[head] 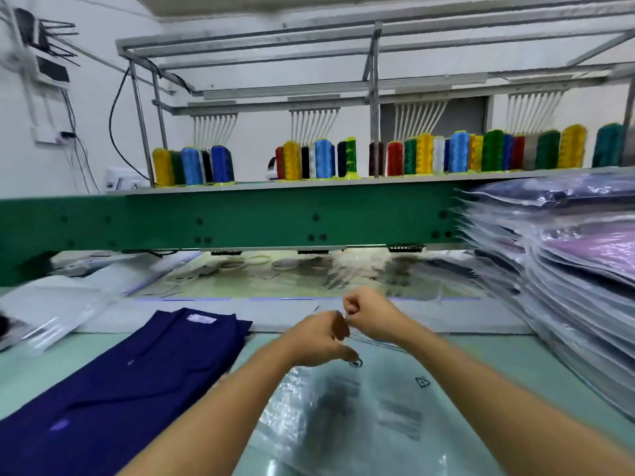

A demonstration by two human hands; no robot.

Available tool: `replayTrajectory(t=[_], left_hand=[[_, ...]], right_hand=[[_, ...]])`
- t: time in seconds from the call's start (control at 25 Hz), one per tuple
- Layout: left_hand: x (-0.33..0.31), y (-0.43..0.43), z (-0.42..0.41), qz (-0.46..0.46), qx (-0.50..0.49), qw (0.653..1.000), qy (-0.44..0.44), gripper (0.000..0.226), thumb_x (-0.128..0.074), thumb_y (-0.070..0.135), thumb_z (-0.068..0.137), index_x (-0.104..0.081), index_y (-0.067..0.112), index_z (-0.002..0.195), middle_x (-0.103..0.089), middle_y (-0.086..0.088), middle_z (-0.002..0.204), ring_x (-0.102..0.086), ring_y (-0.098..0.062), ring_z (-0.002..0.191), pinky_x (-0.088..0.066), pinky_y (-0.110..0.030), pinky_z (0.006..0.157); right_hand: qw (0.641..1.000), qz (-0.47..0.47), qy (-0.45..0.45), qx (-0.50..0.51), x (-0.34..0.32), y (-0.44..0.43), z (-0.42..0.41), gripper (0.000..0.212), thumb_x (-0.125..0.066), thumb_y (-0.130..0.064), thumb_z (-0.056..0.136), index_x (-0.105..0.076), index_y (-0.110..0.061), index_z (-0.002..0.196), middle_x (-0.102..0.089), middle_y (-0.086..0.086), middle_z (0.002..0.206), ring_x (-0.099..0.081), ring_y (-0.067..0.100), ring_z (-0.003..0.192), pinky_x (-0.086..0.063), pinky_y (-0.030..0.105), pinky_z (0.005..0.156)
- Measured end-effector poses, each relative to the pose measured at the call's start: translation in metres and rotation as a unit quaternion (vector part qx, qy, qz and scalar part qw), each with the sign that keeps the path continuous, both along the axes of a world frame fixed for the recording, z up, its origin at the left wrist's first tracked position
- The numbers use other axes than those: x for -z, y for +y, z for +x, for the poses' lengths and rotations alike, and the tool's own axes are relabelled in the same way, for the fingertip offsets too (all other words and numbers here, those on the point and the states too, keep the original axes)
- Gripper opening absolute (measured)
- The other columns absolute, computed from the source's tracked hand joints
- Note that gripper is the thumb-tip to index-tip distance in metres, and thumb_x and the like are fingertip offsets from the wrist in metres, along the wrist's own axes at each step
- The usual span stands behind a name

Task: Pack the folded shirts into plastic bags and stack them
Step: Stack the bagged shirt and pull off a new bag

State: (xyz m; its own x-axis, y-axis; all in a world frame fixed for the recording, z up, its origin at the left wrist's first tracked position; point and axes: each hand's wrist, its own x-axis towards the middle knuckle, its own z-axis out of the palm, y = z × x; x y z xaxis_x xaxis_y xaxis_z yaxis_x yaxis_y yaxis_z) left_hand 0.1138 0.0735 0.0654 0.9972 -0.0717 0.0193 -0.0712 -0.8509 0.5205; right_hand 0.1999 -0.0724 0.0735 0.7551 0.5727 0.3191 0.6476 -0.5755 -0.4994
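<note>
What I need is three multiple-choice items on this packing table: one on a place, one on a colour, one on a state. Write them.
1. Where is the stack of bagged shirts?
A. at the left edge
B. at the right edge
C. on the floor

2. What colour is the unbagged folded shirt?
A. navy
B. red
C. white

3. The clear plastic bag is:
A. stuffed with a shirt
B. torn in two
C. empty

Key: 1 B, it rises at the right edge. 2 A, dark blue cloth lies on the left. 3 C, the table shows through it while the left hand and right hand pinch its far edge.
</note>
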Motion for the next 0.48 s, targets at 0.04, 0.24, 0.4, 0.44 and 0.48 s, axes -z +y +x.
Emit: replayTrajectory(t=[0.04,0.24,0.4,0.44,0.48], left_hand=[[0.021,0.007,-0.008,0.004,0.019,0.998,0.06,0.065,-0.082,0.058,0.068,-0.058,0.024,0.118,-0.063,0.003,0.118,-0.06,-0.014,0.101,-0.053,-0.039,0.094],[0.089,0.019,-0.017,0.041,-0.032,0.998,0.025,0.097,-0.063,0.089,0.06,-0.038,0.046,0.144,-0.043,0.009,0.151,-0.039,-0.018,0.139,-0.026,-0.042,0.118],[0.093,0.014,0.002,0.061,-0.124,0.99,-0.04,0.095,-0.051,0.09,0.069,-0.043,0.033,0.145,-0.044,0.011,0.149,-0.037,-0.014,0.141,-0.017,-0.043,0.12],[0.095,0.016,0.006,0.062,-0.133,0.987,-0.062,0.087,-0.053,0.088,0.072,-0.048,0.033,0.14,-0.049,0.011,0.144,-0.041,-0.013,0.137,-0.02,-0.042,0.118],[0.098,0.019,0.01,0.059,-0.132,0.986,-0.084,0.077,-0.057,0.084,0.075,-0.053,0.033,0.132,-0.054,0.012,0.137,-0.046,-0.012,0.131,-0.025,-0.041,0.116]], right_hand=[[1.0,0.0,0.019,-0.016,0.017,0.005,-0.004,0.035,-0.053,0.002,0.074,-0.029,-0.02,0.06,-0.029,0.001,0.058,-0.027,0.019,0.059,-0.023,0.032,0.059],[0.999,-0.007,0.048,0.0,0.083,0.007,-0.015,0.021,-0.057,-0.012,0.072,-0.039,-0.02,0.064,-0.046,-0.004,0.059,-0.042,0.015,0.06,-0.034,0.035,0.057],[0.998,-0.004,-0.01,0.064,0.098,-0.018,-0.01,0.01,-0.058,-0.02,0.076,-0.049,-0.025,0.074,-0.059,-0.007,0.073,-0.054,0.007,0.071,-0.045,0.032,0.061],[0.998,-0.004,-0.009,0.061,0.099,-0.027,-0.008,0.009,-0.059,-0.021,0.079,-0.052,-0.027,0.077,-0.06,-0.009,0.079,-0.055,0.006,0.076,-0.048,0.031,0.065],[0.998,-0.012,-0.008,0.058,0.101,-0.038,-0.005,0.008,-0.06,-0.024,0.082,-0.054,-0.03,0.081,-0.06,-0.012,0.086,-0.055,0.005,0.082,-0.05,0.031,0.072]])
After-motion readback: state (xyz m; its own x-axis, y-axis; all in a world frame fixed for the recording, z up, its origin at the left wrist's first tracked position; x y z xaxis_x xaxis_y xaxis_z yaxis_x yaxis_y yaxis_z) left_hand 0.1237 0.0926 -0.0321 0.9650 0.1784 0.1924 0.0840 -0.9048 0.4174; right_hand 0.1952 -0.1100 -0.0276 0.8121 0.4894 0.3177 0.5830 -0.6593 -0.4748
